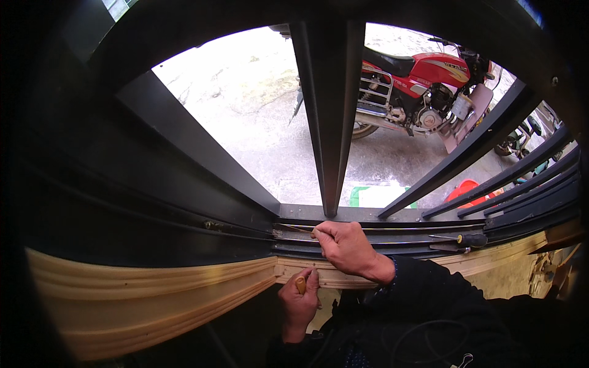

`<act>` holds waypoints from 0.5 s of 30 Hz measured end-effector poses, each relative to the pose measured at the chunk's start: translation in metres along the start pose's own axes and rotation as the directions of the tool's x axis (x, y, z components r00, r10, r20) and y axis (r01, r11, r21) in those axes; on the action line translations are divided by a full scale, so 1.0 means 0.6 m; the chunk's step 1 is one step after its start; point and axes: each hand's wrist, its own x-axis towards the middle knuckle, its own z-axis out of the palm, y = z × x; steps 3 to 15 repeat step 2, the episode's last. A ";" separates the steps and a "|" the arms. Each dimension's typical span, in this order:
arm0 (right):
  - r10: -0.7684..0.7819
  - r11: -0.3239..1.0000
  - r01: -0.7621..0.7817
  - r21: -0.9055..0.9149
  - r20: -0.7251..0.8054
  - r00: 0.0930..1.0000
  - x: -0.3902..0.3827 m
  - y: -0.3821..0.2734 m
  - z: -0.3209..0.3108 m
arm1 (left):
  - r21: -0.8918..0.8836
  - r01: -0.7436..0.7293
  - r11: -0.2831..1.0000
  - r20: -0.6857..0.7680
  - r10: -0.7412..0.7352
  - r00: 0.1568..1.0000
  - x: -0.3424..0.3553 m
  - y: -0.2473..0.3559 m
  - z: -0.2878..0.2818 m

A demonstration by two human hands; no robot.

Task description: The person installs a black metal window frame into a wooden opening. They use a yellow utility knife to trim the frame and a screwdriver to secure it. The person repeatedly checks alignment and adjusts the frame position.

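Observation:
My right hand reaches over the dark window track, thumb and fingers pinched on a thin yellowish strip that runs left toward the frame's corner. What the strip is made of is too small to tell. Below it, against the pale wooden trim, my left hand is closed around a short tan rod. Its thumb tip rests on the wood. A screwdriver with a black and yellow handle lies on the sill to the right, beside a flat dark tool.
Dark upright bars stand just beyond the sill. A wide dark frame fills the left, with curved wooden moulding beneath it. Outside are a red motorcycle, a red basin and a white sheet with green edges.

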 end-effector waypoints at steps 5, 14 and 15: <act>-0.017 0.995 0.017 -0.096 -0.001 1.000 0.003 0.004 -0.003 | -0.007 -0.020 1.000 -0.001 0.020 1.000 0.000 -0.002 0.000; -0.017 0.995 0.017 -0.096 -0.001 1.000 0.003 0.004 -0.003 | -0.007 -0.020 1.000 -0.001 0.020 1.000 0.000 -0.002 0.000; -0.017 0.995 0.017 -0.096 -0.001 1.000 0.003 0.004 -0.003 | -0.007 -0.020 1.000 -0.001 0.020 1.000 0.000 -0.002 0.000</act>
